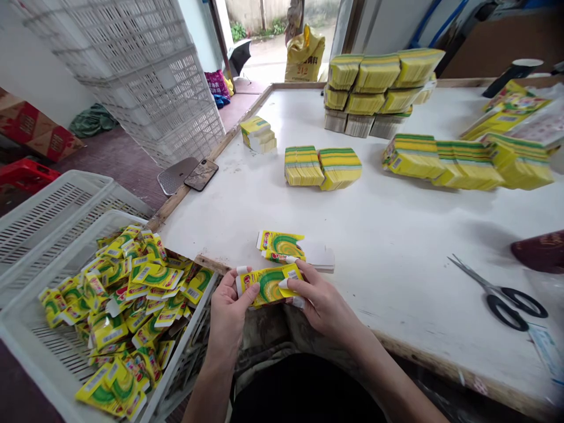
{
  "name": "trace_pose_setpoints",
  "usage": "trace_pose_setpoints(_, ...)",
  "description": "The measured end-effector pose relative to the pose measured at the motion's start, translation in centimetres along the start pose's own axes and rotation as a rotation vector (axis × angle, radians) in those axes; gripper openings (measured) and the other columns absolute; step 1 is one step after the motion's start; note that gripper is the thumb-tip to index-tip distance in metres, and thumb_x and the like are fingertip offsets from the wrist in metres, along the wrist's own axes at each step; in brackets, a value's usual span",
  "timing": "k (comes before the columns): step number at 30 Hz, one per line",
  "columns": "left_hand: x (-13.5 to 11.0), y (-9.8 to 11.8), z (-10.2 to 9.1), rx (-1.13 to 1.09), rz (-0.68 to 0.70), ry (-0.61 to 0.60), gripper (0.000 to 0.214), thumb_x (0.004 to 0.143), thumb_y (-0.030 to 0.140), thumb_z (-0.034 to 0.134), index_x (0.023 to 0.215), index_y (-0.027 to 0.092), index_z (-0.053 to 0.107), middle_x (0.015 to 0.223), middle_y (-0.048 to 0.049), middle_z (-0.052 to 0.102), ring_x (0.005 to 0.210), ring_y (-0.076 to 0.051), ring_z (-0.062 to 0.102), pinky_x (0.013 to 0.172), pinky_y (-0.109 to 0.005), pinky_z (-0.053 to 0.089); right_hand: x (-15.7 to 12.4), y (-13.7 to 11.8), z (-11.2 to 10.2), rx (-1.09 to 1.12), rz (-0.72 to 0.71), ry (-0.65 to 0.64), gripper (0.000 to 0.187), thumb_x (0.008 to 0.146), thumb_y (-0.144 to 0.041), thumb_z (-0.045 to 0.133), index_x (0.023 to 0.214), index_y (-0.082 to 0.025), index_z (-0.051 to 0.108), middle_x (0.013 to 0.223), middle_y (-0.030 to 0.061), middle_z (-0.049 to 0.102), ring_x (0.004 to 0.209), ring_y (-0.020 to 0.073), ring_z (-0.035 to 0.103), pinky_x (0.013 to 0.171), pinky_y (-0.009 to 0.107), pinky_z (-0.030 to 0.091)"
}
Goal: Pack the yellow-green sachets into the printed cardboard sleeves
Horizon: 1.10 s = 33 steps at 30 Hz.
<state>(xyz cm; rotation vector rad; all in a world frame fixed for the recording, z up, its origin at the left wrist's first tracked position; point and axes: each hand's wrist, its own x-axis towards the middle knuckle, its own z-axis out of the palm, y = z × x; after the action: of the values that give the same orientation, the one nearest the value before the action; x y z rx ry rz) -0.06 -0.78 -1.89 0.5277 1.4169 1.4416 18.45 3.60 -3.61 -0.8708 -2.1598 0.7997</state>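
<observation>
Between my two hands, over the table's front edge, is a small yellow and green carton (269,284). My left hand (232,302) grips its left end, thumb on the printed face. At the right end, my right hand (319,296) holds it with the fingers; some fingertips are wrapped in white. Just beyond, another yellow carton (282,244) lies on the table beside a white flat stack (321,257). To the left stands a white plastic crate (26,346) heaped with small yellow cartons (132,294).
Bundled yellow cartons (322,167) lie mid-table, with a stacked pile (370,76) behind and a row (467,161) to the right. Black-handled scissors (497,291) rest at right. A phone (201,175) lies by the left edge. Tall white crates (145,70) stand beyond.
</observation>
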Motion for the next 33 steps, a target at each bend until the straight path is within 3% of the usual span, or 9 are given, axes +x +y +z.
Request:
trace_pose_setpoints(11,-0.2,-0.1,-0.1,-0.023,-0.004,-0.025,0.046,0.065,0.024,0.082,0.102,0.016,0.057,0.083,-0.0013,0.073,0.072,-0.015,0.070,0.068,-0.025,0.057,-0.1,0.5,-0.1,-0.007,-0.025,-0.047,0.023,0.090,-0.012,0.050,0.107,-0.021,0.062,0.129,0.0183,0.049,0.111,0.0257,0.060,0.084,0.038,0.055)
trace_pose_setpoints(17,-0.5,0.2,-0.1,-0.021,-0.011,-0.026,0.047,0.065,0.024,0.082,0.103,0.015,0.056,0.081,-0.0016,0.073,0.070,-0.014,0.069,0.067,-0.024,0.056,-0.4,0.4,0.2,-0.014,0.010,-0.065,0.024,0.089,-0.010,0.049,0.106,-0.019,0.063,0.133,0.0199,0.047,0.119,0.0289,0.056,0.088,0.040,0.053)
trace_pose_setpoints(21,-0.3,0.6,-0.1,0.014,0.006,-0.049,0.045,0.066,0.026,0.082,0.102,0.015,0.058,0.082,-0.0020,0.074,0.071,-0.013,0.069,0.068,-0.022,0.056,-0.6,0.0,0.3,0.108,0.068,-0.049,0.026,0.090,-0.027,0.056,0.115,-0.018,0.052,0.139,0.0221,0.043,0.133,0.0316,0.042,0.098,0.044,0.048)
trace_pose_setpoints(26,-0.2,0.3,0.0,0.013,0.000,-0.070,0.044,0.066,0.027,0.081,0.102,0.016,0.060,0.080,-0.0011,0.073,0.070,-0.014,0.069,0.069,-0.025,0.056,-0.7,-0.3,0.8,0.193,0.139,0.007,0.041,0.094,-0.023,0.046,0.132,-0.021,0.031,0.145,0.0194,0.039,0.138,0.0265,0.036,0.108,0.046,0.038)
trace_pose_setpoints(30,-0.3,0.3,0.0,0.029,0.015,-0.048,0.044,0.065,0.028,0.081,0.102,0.016,0.060,0.079,-0.0014,0.072,0.070,-0.016,0.069,0.068,-0.026,0.056,-0.4,-0.1,1.3,0.187,0.112,0.005,0.046,0.092,-0.018,0.046,0.135,-0.021,0.032,0.148,0.0179,0.033,0.141,0.0264,0.028,0.111,0.046,0.035)
trace_pose_setpoints(33,-0.4,0.3,0.0,0.039,0.022,-0.060,0.044,0.066,0.028,0.081,0.103,0.016,0.060,0.081,-0.0021,0.072,0.071,-0.016,0.069,0.068,-0.027,0.056,0.0,0.0,1.5,0.285,0.141,0.059,0.049,0.089,-0.021,0.055,0.133,-0.023,0.034,0.140,0.0157,0.042,0.135,0.0273,0.038,0.109,0.046,0.037)
